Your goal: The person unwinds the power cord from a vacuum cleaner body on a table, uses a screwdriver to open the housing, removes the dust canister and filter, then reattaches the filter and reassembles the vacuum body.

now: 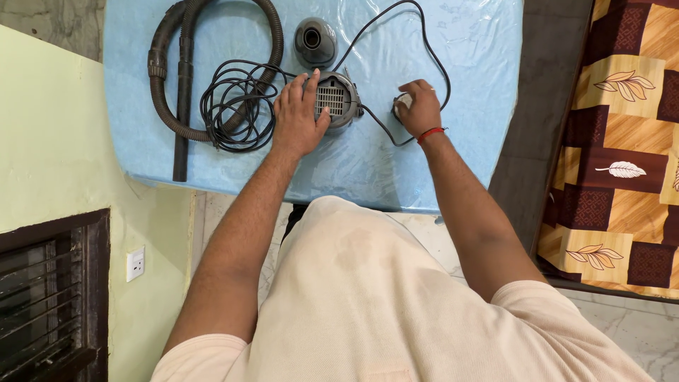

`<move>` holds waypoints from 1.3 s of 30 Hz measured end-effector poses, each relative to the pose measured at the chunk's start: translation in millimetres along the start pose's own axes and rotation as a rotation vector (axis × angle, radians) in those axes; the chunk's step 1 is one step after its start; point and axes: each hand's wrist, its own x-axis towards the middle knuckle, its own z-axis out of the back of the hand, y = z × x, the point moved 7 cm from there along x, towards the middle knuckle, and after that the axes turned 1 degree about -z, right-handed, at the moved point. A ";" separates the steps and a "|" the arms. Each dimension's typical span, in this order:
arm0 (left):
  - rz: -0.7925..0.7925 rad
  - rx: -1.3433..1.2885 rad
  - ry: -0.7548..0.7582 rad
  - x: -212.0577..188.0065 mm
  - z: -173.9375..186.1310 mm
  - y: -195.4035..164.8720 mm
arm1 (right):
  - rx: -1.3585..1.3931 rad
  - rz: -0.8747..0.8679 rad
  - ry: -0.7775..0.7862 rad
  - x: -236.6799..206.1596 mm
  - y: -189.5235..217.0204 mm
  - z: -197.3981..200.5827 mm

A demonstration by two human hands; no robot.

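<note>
The left hand (297, 117) lay flat against a round grey vacuum housing (336, 99) (its grille facing up) on the blue surface (460, 64), while the right hand (419, 107) closed over a small part (401, 106); a coiled cord (230, 106), hose (177, 71) and grey cap (315, 41) lay nearby.

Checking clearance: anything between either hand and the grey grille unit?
Nothing visible. The left hand already rests on the grille unit. The right hand covers a small round part beside it; only the black cord lies on the blue mat between them.
</note>
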 end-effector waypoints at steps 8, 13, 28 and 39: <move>-0.015 -0.067 0.022 -0.7 5.1 1.1 | 0.780 -0.420 0.268 10.9 19.8 -33.8; -0.019 -0.098 0.055 0.2 9.1 1.1 | 0.862 -0.457 0.294 19.3 31.3 -32.4; -0.009 -0.138 -0.033 -0.4 11.4 5.7 | 0.123 -0.011 0.498 30.3 37.7 -64.4; -0.015 -0.249 -0.143 -17.7 11.6 24.5 | -0.018 0.001 0.491 23.6 50.7 -87.9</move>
